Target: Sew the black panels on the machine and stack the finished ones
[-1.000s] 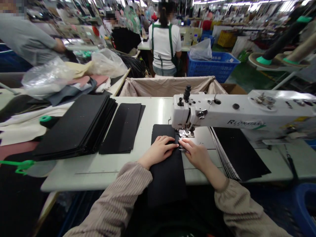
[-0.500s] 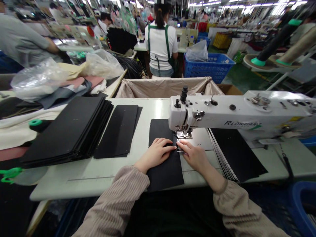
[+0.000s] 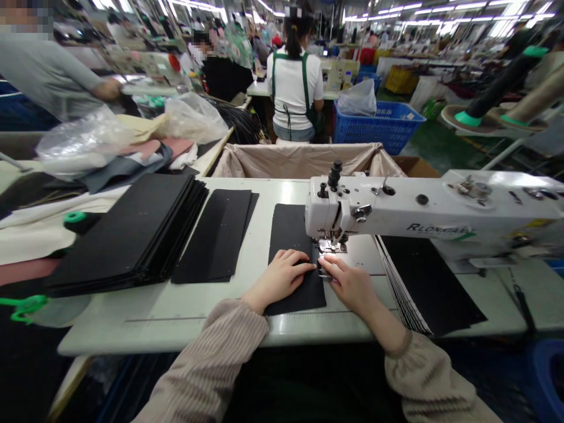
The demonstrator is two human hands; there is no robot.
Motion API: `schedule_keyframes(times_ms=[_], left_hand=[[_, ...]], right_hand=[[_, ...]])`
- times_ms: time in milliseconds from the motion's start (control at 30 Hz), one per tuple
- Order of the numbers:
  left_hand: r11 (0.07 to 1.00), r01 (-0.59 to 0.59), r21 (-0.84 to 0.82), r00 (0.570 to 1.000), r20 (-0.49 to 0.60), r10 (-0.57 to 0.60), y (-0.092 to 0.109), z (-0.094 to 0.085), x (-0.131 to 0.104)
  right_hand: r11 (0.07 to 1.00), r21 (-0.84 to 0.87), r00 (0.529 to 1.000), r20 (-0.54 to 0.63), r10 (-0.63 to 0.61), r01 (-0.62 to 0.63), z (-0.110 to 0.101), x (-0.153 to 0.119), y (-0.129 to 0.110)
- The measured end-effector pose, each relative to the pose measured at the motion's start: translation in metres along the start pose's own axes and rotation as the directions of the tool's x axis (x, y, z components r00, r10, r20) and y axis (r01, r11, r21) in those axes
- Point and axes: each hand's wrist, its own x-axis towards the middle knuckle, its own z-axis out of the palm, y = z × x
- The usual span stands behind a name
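On the pale table's [image 3: 176, 329] left, a stack of black panels [image 3: 127, 217] and a looser pair [image 3: 215, 235] lie in easy reach, apparently as supply. The left hand [image 3: 279, 279] lies flat, fingers slightly spread, seemingly steadying a black panel [image 3: 295, 299] partly under the sewing machine [image 3: 374, 205]. The right hand's [image 3: 350, 282] fingertips meet its right edge; I cannot tell whether they pinch. Bare tabletop borders the panel's left and near edges; rightward, a fanned pile [image 3: 432, 288] limits room.

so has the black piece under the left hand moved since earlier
Yes, forward: the black piece first hung past the front edge of the table; now its near end lies on top.
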Motion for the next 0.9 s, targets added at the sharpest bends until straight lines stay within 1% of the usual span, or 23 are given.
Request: schedule_keyframes(times_ms=[167,433,800,900], left_hand=[[1.000,0.002,0.005,1.000,0.005,-0.002,-0.0002,-0.0005,-0.0002],[1.000,0.015,0.008,1.000,-0.012,-0.015,-0.0022,0.0045,0.0000],[0.998,0.053,-0.025,0.997,-0.057,-0.054,-0.0005,0.0054,-0.0004],[0.997,0.075,-0.034,0.993,-0.085,-0.078,-0.0022,0.0091,-0.0002]], right_hand=[[1.000,0.008,1.000,-0.007,0.000,0.000,0.0019,0.0000,0.0005],[1.000,-0.003,1.000,0.000,0.003,-0.003,-0.0002,-0.0005,-0.0006],[1.000,0.008,1.000,-0.017,-0.003,0.003,0.0032,0.0000,0.0011],[1.000,0.019,1.000,-0.028,-0.005,0.005,0.0032,-0.0003,0.0015]])
